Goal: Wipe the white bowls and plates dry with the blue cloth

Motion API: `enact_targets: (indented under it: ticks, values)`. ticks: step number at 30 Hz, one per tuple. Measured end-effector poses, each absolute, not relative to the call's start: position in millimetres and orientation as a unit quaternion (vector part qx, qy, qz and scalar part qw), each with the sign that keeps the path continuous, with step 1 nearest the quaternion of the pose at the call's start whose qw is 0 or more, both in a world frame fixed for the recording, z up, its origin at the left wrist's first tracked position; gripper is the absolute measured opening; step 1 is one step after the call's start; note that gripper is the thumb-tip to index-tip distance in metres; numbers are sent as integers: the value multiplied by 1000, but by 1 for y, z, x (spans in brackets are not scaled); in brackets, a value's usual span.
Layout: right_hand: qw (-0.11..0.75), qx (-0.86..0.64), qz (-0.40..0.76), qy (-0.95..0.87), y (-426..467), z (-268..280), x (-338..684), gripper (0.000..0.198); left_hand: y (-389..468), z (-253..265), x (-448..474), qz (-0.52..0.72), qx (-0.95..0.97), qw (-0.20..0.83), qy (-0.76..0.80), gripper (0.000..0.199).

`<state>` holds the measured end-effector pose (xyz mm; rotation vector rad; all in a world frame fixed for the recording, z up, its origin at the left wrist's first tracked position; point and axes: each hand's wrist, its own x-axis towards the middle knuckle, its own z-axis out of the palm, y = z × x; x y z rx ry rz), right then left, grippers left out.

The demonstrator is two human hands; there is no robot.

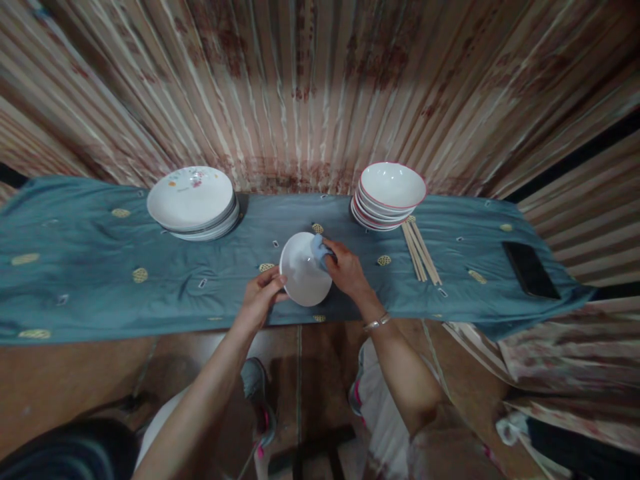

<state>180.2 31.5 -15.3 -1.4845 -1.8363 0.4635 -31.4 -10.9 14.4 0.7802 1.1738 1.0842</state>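
Observation:
A white bowl is tilted above the near part of the table, its inside facing me. My left hand grips its left rim, thumb on the inner side and fingers behind. In my right hand is a bunched light blue cloth, pressed against the bowl's upper right rim. The fingers of that hand are closed round the cloth.
Stacked plates with a floral pattern stand at the left. Red-rimmed bowls are stacked at the right, beside several chopsticks. A black phone lies near the right end of the blue tablecloth. Behind hangs a pleated curtain.

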Motion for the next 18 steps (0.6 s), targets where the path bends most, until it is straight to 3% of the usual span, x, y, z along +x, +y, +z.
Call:
enact_targets:
  ticks: [18]
  values:
    - [280,-587,118,-751,4,-8,173,31,-11,6,-26,515,269,639,504,58]
